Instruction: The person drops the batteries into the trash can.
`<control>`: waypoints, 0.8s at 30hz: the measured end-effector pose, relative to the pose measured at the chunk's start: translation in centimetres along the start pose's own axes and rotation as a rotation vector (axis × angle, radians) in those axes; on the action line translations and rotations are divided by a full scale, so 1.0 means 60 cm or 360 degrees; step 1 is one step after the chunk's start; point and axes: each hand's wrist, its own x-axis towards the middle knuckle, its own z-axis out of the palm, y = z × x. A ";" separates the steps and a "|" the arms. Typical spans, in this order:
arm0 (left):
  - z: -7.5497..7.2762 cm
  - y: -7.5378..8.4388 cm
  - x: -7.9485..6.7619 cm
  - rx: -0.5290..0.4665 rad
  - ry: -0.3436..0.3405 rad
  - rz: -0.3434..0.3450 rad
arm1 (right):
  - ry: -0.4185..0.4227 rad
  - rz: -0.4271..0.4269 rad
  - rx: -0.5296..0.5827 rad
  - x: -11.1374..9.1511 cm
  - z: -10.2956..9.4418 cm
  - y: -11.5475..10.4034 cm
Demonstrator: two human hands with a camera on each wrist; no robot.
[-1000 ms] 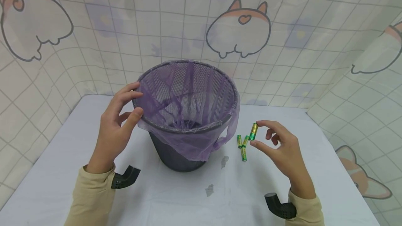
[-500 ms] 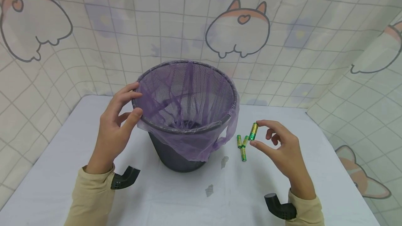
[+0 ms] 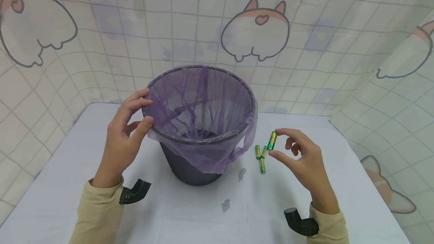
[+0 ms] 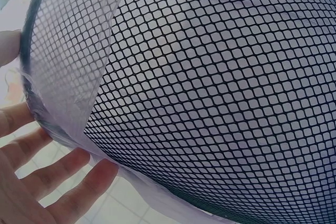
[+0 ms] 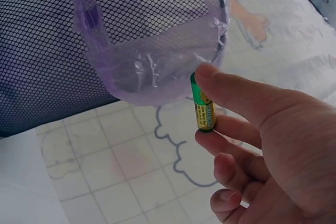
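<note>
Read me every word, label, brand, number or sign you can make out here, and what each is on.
None can be quoted with confidence.
Battery in the right hand: print on its green and yellow wrapper, too small and blurred to read.
Three batteries on the table: any print is too small.
Bin and purple liner: no text visible.
Wall covering: cartoon animals and heart outlines, no words seen.
</note>
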 end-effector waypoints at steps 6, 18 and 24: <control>0.002 -0.001 0.001 -0.0007 -0.0009 -0.0008 | 0.0001 -0.0021 -0.0005 0.004 0.001 -0.003; -0.002 0.002 0.000 0.0013 -0.0011 -0.0016 | 0.0016 -0.0119 0.0043 0.017 0.002 -0.010; -0.002 0.004 0.001 0.0009 -0.0013 -0.0023 | 0.0025 -0.0159 0.0052 0.025 0.004 -0.013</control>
